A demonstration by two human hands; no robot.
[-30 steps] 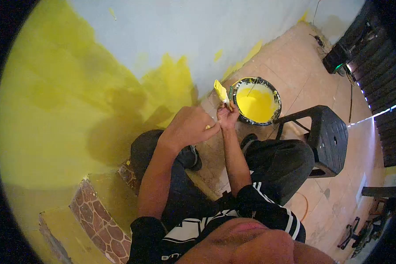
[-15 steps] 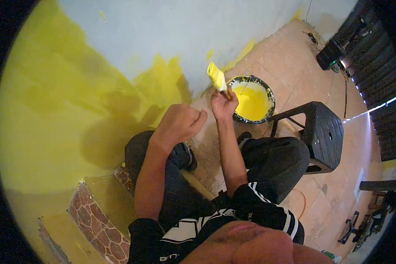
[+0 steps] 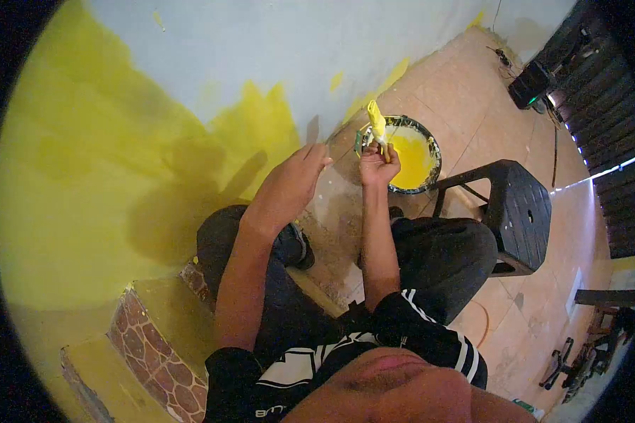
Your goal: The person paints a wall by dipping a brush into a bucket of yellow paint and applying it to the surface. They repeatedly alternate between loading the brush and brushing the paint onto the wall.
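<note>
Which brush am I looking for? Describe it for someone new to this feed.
Follow the half-yellow wall down to the paint bucket on the tiled floor. At its wall-side rim, the right hand holds the paintbrush upright; it alone has yellow-coated bristles.

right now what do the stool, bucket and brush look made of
Stool: black moulded plastic, matte, gridded seat. Bucket: probably plastic, dark rim smeared with yellow paint. Brush: soft bristles coated yellow; handle mostly hidden in the right hand.
</note>
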